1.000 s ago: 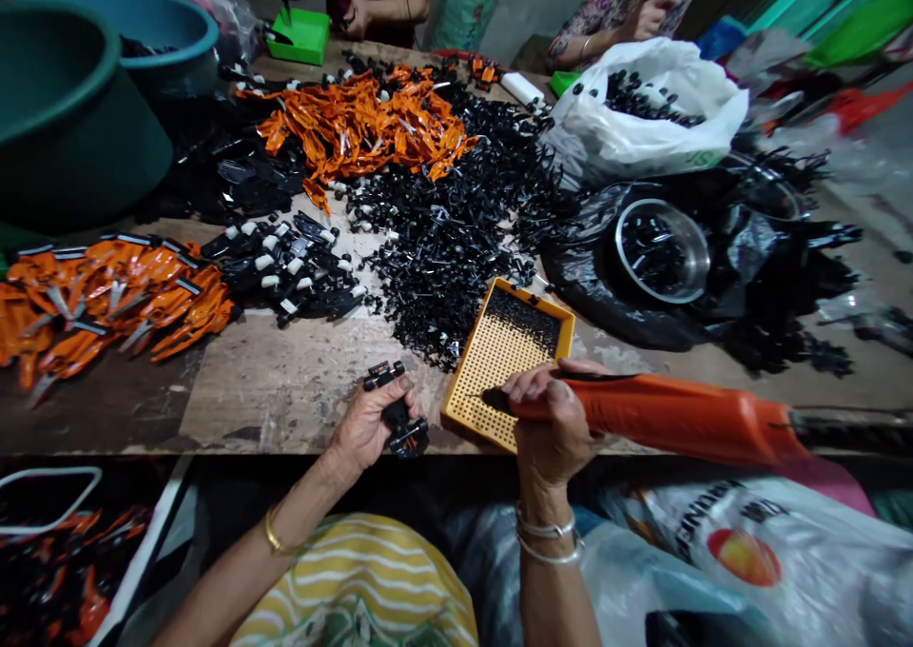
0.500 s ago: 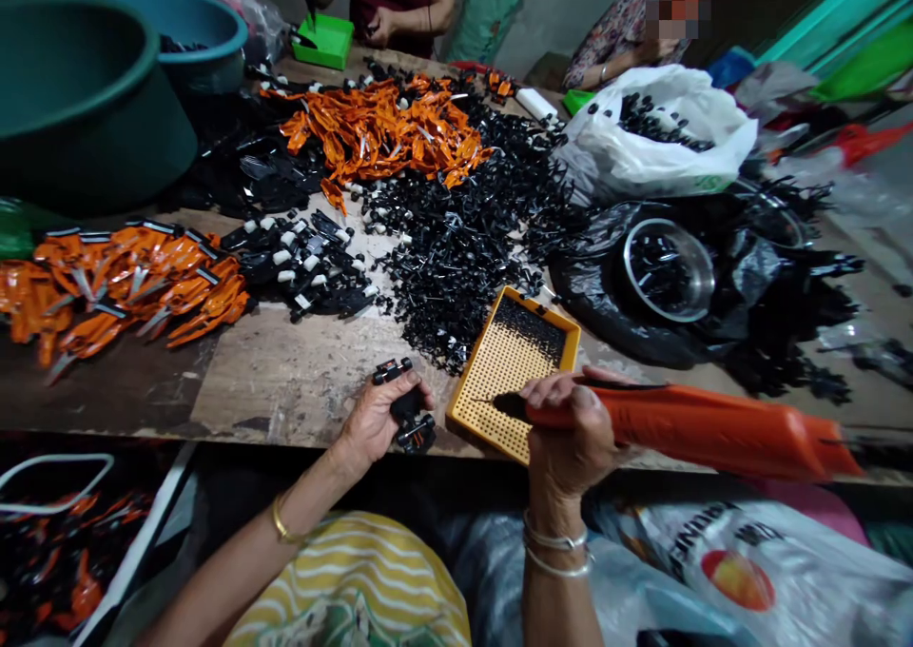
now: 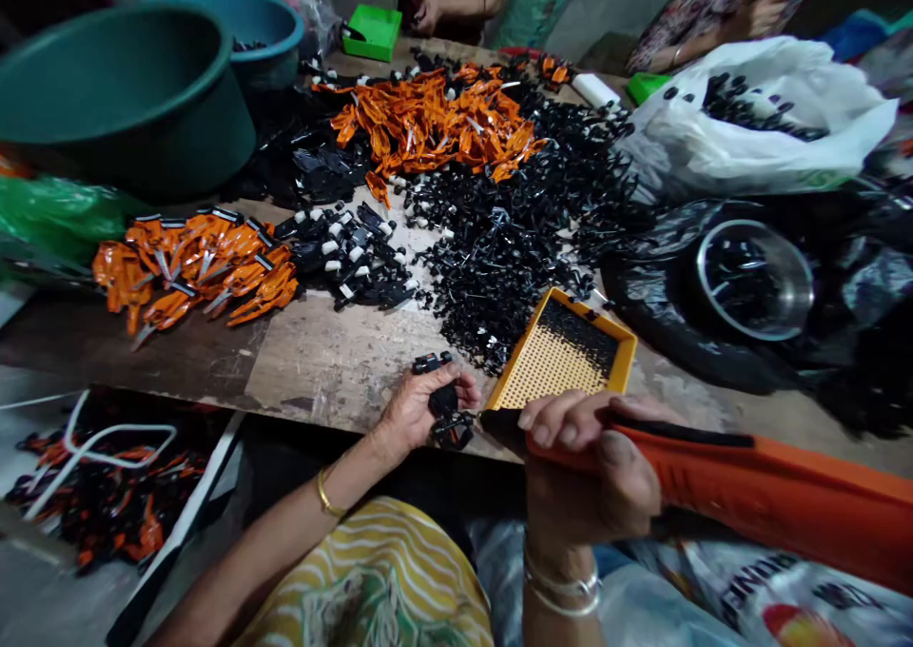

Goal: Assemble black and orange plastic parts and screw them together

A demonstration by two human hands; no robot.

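Left hand (image 3: pixel 419 407): wrapping its fingers around a small black wheeled piece (image 3: pixel 443 401), thumb lying across the middle.
Wheeled piece: sitting in that grip above the near edge of the desk (image 3: pixel 306 352), its wheeled ends showing on the far and near sides of the fingers.
Right hand (image 3: pixel 595 447): holding an orange power driver (image 3: pixel 777 490) in a full grip, fingers curling over its front part.
Driver: lying nearly level, its body extending to the right and its dark nose pointing left at the near end of the wheeled piece; whether the tip is touching cannot be told.
Yellow tray (image 3: pixel 534 376): resting tilted in plan just beyond the right hand, its perforated floor carrying tiny black parts (image 3: pixel 581 333) toward the far end.
Black parts heap (image 3: pixel 499 238): spreading over the middle, beyond the wheeled piece.
Orange pieces: forming one near-left group (image 3: pixel 206 271) and one far heap (image 3: pixel 438 124).
Black-and-white pieces (image 3: pixel 349 257): lying between the near-left group and the black heap.
Metal bowl (image 3: pixel 803 295): standing at right, holding dark parts.
White bag (image 3: pixel 806 166): gaping open beyond the bowl.
Far side: two other people are sitting or standing there, partly cropped.
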